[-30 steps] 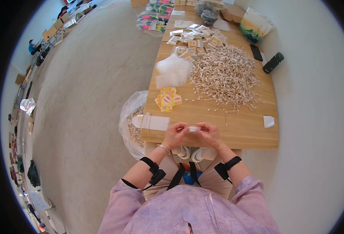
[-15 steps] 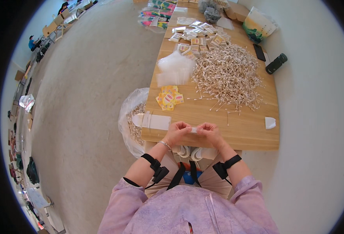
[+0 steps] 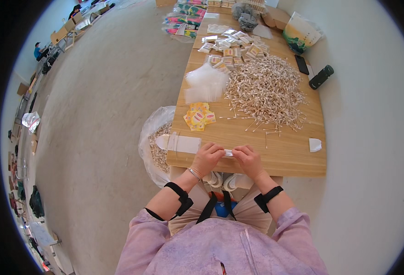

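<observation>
Over on the near left, a clear plastic bag (image 3: pixel 144 137) full of cotton swabs sits beside the light wooden table (image 3: pixel 284 160). A flat white strip (image 3: pixel 188 144) with one rounded end lies on the near left corner, poking out past the edge. Just beyond that there's a little heap of yellow printed cards (image 3: pixel 197 117), then a stack of frosted clear plastic sleeves (image 3: pixel 206 85) farther off.

Left hand (image 3: pixel 207 157) has its fingertips pinched on the left end of a small shiny whitish piece (image 3: pixel 228 153), too small to make out properly, right at the near edge. Right hand (image 3: pixel 248 159) is pinching its other end.

Farther right, there's a big pile of loose white-tipped cotton swabs (image 3: pixel 266 94), a black phone (image 3: pixel 302 64), a folded white paper (image 3: pixel 315 145) nearer, and a black cylindrical bottle (image 3: pixel 321 77).
</observation>
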Demonstrator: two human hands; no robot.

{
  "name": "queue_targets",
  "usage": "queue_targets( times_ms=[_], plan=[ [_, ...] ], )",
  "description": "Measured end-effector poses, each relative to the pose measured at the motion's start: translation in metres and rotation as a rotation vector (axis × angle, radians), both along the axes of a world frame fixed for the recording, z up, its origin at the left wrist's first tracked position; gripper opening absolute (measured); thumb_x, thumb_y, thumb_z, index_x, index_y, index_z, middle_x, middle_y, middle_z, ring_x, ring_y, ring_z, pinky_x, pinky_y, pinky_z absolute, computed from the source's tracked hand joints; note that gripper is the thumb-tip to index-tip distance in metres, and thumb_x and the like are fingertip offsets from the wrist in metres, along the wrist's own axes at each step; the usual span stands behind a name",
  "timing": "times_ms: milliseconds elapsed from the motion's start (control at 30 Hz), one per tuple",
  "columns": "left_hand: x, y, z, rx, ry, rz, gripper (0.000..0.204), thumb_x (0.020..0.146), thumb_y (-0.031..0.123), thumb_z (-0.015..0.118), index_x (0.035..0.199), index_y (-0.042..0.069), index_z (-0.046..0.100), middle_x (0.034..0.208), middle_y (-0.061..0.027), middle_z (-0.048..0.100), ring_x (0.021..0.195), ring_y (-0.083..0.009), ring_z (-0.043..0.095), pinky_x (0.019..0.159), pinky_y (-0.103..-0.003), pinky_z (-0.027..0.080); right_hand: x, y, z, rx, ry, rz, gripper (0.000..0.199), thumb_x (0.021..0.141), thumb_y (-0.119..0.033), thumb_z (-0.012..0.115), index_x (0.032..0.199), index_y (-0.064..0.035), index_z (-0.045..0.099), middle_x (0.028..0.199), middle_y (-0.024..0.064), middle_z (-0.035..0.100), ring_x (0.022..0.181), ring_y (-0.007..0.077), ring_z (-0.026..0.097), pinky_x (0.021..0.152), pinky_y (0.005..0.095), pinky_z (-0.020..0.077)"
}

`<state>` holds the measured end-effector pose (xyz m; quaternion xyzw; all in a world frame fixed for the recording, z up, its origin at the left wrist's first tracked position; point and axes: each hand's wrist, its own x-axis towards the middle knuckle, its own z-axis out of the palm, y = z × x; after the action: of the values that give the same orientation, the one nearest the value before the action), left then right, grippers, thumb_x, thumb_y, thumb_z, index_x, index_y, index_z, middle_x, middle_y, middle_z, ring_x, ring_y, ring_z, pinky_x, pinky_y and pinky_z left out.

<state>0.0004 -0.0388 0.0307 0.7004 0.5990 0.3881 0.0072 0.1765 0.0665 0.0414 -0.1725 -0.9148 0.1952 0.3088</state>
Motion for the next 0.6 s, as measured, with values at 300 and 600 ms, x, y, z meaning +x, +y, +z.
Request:
queue_targets(
  times_ms=[300,600],
  plan=[
    [0.011,-0.004,-0.002,-0.104,-0.168,0.111,0.019,0.073,0.008,0.065,0.092,0.008,0.063,0.092,-0.0056,0.063,0.086,-0.0262,0.059,0.081,-0.037,0.048,0.004,-0.003,-0.004,0.302,-0.104,-0.020,0.024,0.067,-0.007,0.064,0.091,-0.0078,0.062,0.092,0.0049,0.058,0.085,0.0213,0.058,0.072,0.0319,0.0503],
    [0.018,0.005,-0.021,-0.269,-0.356,0.080,0.022,0.073,0.008,0.069,0.095,0.008,0.064,0.085,-0.0113,0.065,0.082,-0.0317,0.062,0.071,-0.038,0.051,-0.004,-0.012,-0.013,-0.397,-0.024,-0.104,0.023,0.079,-0.018,0.068,0.097,-0.0064,0.061,0.101,0.0116,0.062,0.097,0.0334,0.058,0.079,0.0409,0.0483]
  ],
)
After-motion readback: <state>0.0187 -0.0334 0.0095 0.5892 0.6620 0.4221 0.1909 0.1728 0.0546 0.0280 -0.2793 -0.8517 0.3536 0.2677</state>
